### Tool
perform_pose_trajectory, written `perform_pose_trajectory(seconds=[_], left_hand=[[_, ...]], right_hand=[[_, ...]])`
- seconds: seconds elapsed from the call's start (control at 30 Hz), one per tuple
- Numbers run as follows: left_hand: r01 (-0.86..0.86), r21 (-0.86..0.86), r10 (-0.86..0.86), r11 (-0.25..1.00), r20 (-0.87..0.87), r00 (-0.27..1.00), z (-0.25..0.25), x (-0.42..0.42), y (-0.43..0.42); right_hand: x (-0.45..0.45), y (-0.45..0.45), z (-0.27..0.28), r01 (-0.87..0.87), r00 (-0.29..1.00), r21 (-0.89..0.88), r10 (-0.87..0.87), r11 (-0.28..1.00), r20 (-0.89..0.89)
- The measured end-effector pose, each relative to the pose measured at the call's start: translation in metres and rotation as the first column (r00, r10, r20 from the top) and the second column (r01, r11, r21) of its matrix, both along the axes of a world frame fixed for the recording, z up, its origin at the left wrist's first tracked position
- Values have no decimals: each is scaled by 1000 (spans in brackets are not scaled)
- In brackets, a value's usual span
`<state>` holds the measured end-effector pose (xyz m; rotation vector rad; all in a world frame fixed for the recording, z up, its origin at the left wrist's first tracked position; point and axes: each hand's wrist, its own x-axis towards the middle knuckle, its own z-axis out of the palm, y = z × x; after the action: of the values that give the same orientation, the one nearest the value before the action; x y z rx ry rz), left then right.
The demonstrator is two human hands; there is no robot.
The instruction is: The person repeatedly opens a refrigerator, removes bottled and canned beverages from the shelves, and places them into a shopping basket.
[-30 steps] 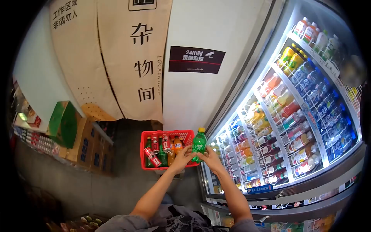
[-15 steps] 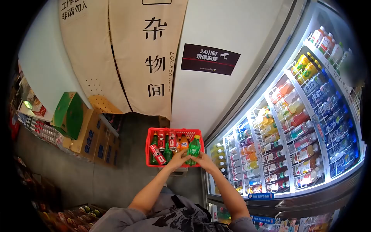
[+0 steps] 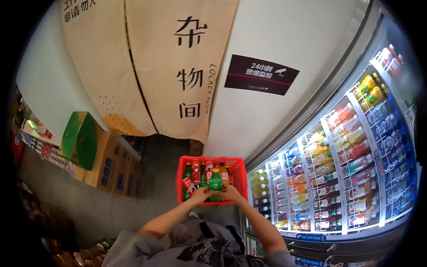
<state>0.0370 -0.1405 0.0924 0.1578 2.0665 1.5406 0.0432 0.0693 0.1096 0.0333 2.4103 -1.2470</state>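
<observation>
A green soda bottle [image 3: 216, 182] with a yellow-green cap stands upright between my hands, at the front of the red shopping basket [image 3: 240, 173]. My left hand [image 3: 203, 195] closes round its lower left side. On the other side, my right hand [image 3: 230, 193] grips the same bottle, fingers closed. Behind it in the basket are red cans, among them one tilted can [image 3: 188, 185] at the left. Other green bottles [image 3: 187, 170] and an orange drink bottle [image 3: 223, 172] are in there too. The held bottle's base is hidden by my fingers.
A lit drinks fridge [image 3: 347, 178] with several shelves of bottles fills the right side. Cardboard boxes [image 3: 106, 164] and a green box [image 3: 80, 141] are stacked at the left. A beige curtain [image 3: 151, 80] hangs ahead, beside a white wall with a dark sign [image 3: 261, 74].
The green bottle has moved left within the basket, both hands still round it, and now stands more upright. The view has shifted, so the basket appears further right and lower.
</observation>
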Motion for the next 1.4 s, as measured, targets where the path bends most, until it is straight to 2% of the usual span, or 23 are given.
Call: perform_pose_trajectory(seconds=[0.07, 0.1, 0.13, 0.2, 0.27, 0.33, 0.4, 0.47, 0.53, 0.6, 0.67, 0.7, 0.73, 0.8, 0.87, 0.9, 0.93, 1.0, 1.07, 1.1, 1.17, 1.27, 1.4], left_hand=[[15, -175, -25, 984, -56, 998, -28, -1, -10], [-93, -145, 67, 985, -176, 982, -44, 5, -10], [-43, -234, -7, 971, -209, 978, -56, 1, -14], [-177, -179, 125, 968, -268, 955, -77, 6, -12], [-218, -154, 199, 964, -128, 972, -66, 9, -12], [-298, -47, 298, 953, -19, 954, -68, 13, -10], [-322, -150, 325, 935, -6, 946, -58, 20, -8], [-368, -164, 371, 915, -13, 928, -59, 23, -7], [-408, -179, 412, 895, -19, 911, -75, 31, -2], [-491, -93, 484, 866, -81, 871, -89, 35, 4], [-445, -173, 451, 878, -9, 893, -95, 38, 8], [-453, -140, 466, 881, 86, 880, -86, 40, 13], [-459, -111, 473, 881, 185, 862, -78, 46, 14], [-429, -161, 452, 889, 151, 879, -79, 52, 13], [-494, -63, 498, 867, 132, 857, -109, 55, 15], [-479, -100, 489, 872, 147, 860, -101, 55, 15], [-409, -190, 426, 893, 60, 903, -89, 54, 14], [-349, -251, 367, 903, 29, 930, -70, 49, 14], [-328, -269, 333, 906, -27, 942, -84, 49, 15], [-365, -194, 385, 911, 72, 920, -77, 48, 13], [-359, -187, 377, 914, 75, 923, -85, 45, 6], [-342, -144, 361, 928, 135, 923, -78, 45, 2], [-305, -118, 317, 945, 101, 943, -76, 47, -10]], right_hand=[[-3, -11, -16, -32, 999, 4, 32, 999, -41], [-8, -8, -46, -112, 992, 32, 114, 993, -63], [-10, -15, -18, -148, 989, 6, 148, 989, -30], [-17, -21, -36, -134, 991, 23, 134, 991, 10], [-26, -26, -50, -149, 989, 39, 149, 988, 13], [-30, -24, -66, -173, 985, 51, 173, 984, 19], [-30, -28, -84, -166, 984, 64, 170, 984, -56], [-31, -35, -66, -226, 968, 110, 236, 968, -85], [-29, -38, -63, -182, 972, 125, 198, 975, -123], [-26, -38, -83, -149, 982, 107, 160, 983, -104], [-25, -36, -93, -102, 990, 92, 110, 990, -85], [-25, -34, -103, -116, 985, 162, 134, 980, -109], [-24, -32, -102, -139, 980, 156, 158, 978, -120], [-25, -32, -101, -182, 978, 147, 194, 972, -72], [-29, -35, -104, -172, 982, 136, 182, 976, -59], [-24, -33, -106, -160, 985, 132, 167, 978, -37], [-15, -31, -109, -151, 987, 140, 156, 979, -25], [-17, -32, -109, -106, 986, 115, 119, 988, -114], [-24, -32, -99, -147, 976, 192, 173, 970, -129], [-31, -35, -94, -191, 973, 183, 210, 964, -91], [-28, -34, -94, -211, 977, 217, 208, 953, 37], [-25, -34, -95, -180, 984, 182, 177, 967, 36], [-7, -36, -85, -12, 1000, 75, 13, 997, -13]])
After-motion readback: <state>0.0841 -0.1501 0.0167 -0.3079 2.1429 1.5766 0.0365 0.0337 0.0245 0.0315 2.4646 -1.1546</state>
